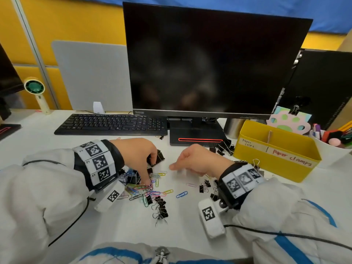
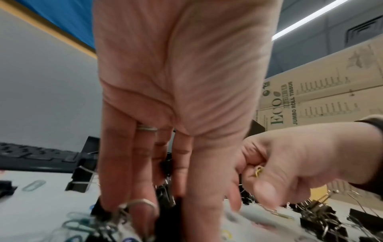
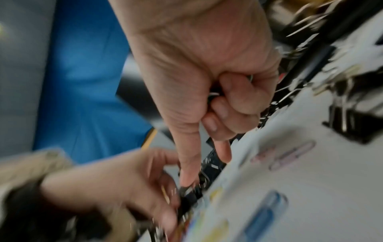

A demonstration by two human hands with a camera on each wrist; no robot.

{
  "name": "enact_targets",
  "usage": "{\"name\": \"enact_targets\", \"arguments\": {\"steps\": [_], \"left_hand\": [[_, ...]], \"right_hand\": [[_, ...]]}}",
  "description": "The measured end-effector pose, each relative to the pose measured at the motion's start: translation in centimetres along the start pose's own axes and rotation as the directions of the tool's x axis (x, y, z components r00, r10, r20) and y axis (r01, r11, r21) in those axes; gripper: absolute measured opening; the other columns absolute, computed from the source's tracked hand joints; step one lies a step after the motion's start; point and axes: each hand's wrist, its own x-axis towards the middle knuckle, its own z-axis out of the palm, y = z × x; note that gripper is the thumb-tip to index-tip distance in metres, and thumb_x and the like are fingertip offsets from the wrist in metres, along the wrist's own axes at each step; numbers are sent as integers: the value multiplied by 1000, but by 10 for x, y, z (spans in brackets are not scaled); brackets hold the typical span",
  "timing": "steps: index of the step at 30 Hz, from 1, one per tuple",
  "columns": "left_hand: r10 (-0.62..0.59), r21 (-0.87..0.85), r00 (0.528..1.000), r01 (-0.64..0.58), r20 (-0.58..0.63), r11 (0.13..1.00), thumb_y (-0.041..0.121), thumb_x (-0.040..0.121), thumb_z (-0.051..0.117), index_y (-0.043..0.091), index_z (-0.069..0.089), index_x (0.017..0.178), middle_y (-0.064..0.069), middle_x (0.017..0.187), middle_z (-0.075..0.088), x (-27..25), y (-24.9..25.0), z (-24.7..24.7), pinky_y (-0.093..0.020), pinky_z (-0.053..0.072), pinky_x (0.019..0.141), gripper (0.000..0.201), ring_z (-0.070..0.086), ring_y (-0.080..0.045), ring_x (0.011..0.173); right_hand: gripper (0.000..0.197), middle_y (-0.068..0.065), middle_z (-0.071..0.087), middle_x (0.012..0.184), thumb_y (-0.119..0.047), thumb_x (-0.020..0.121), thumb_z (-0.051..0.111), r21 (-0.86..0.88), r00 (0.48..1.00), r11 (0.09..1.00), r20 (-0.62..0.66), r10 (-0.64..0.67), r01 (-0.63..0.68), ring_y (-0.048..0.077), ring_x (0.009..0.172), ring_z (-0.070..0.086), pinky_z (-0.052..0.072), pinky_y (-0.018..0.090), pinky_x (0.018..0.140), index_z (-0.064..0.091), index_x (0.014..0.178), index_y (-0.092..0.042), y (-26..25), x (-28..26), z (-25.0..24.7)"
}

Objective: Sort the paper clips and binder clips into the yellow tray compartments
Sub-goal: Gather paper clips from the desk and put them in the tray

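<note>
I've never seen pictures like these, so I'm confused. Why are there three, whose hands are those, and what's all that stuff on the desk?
There is no machine: a person wears three cameras. The wide picture comes from the head, looking down at the desk. The other two come from wrist cameras, so the hands look huge. On the desk lie colourful paper clips and black binder clips, mixed up. At the right stands a yellow tray with two labelled compartments. The left hand pokes its fingers into the pile; whether it has pinched anything is hidden. The right hand is curled round something small and yellow, probably a paper clip. Behind are a keyboard and a dark screen.
</note>
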Motion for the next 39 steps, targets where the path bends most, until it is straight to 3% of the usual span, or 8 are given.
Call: {"name": "enact_targets", "arguments": {"steps": [4, 16, 18, 20, 22, 24, 30, 39], "left_hand": [[-17, -11, 1000, 16, -17, 1000, 41, 53, 94, 32, 69, 96, 10, 101, 62, 6, -8, 2, -29, 52, 70, 50, 59, -13, 88], [-209, -193, 938, 159, -275, 968, 48, 82, 72, 35, 69, 95, 2, 113, 59, -4, 0, -5, -35, 53, 87, 19, 61, -21, 100], [-303, -601, 909, 77, -285, 796, 54, 92, 58, 26, 68, 102, -4, 111, 67, -1, 15, -10, -38, 55, 88, 31, 66, -25, 99], [-325, -953, 946, 90, -10, 290, 54, 98, 47, 11, 63, 120, -13, 106, 65, 7, 26, -14, -40, 52, 90, 52, 63, -29, 98], [-123, -941, 968, 178, 220, -288, 53, 98, 42, 2, 57, 125, -15, 92, 62, 15, 35, -14, -45, 49, 91, 60, 61, -30, 93], [39, -807, 973, 212, 230, -552, 44, 97, 39, 2, 61, 113, -18, 91, 63, 24, 45, -16, -58, 44, 97, 50, 61, -38, 102], [56, -794, 994, 107, 92, -598, 19, 98, 30, 1, 66, 112, -20, 96, 73, 36, 86, -29, -45, 61, 72, 43, 71, -34, 85], [193, -765, 967, 252, 169, -592, 45, 100, 38, -10, 60, 121, -31, 118, 66, 46, 98, -18, -52, 48, 99, 63, 63, -48, 112]], "right_hand": [[61, 7, 69, 103, -51, 64, 88, -280, 994, 954, 43, -99, 107, 25, 96, 66, 54, 32, 80, 70, 104, -8, -25, 1, 32], [32, 0, 49, 61, -31, 88, 72, -313, 974, 926, 149, -169, 209, 15, 53, 43, 36, 24, 50, 58, 66, -12, -24, 15, 41], [25, -1, 51, 57, -32, 86, 73, -127, 979, 974, 108, -175, 188, 12, 46, 44, 37, 20, 45, 68, 78, -9, -22, 9, 26], [22, -1, 46, 55, -29, 87, 72, 71, 980, 979, 41, -193, 190, 10, 40, 38, 32, 20, 40, 67, 81, -7, -26, 4, 11], [14, -3, 46, 53, -19, 87, 69, 231, 967, 940, -90, -237, 252, 9, 41, 38, 29, 20, 40, 63, 77, -12, -35, 0, -3], [13, -10, 52, 49, -13, 84, 67, 208, 910, 905, -272, -312, 372, 5, 44, 49, 36, 20, 44, 61, 73, -16, -44, -1, -15], [10, -6, 59, 71, -21, 77, 70, 115, 817, 893, -469, -336, 434, 13, 69, 57, 52, 35, 66, 63, 70, -21, -39, 1, -40], [13, 2, 47, 58, -10, 85, 64, 407, 916, 845, -343, -210, 346, 12, 44, 38, 31, 20, 40, 61, 73, -15, -13, -8, -64]]}}
